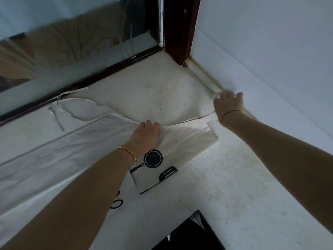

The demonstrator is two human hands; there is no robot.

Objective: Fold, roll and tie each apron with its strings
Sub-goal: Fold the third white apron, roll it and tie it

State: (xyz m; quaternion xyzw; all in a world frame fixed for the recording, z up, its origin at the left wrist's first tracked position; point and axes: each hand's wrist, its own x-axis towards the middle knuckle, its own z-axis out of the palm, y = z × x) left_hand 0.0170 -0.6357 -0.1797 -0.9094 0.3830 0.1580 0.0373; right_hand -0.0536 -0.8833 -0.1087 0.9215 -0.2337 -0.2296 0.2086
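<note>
White apron (75, 152), one: left hand (146, 137) pressing flat, right hand (228, 104) grip holding one string (201, 119).

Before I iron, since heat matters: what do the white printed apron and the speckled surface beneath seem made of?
White printed apron: probably thin woven cotton or blend, matte; fine soft creases show. Speckled pale surface: looks like terrazzo or stone, smooth, dull; dark flecks throughout.
</note>
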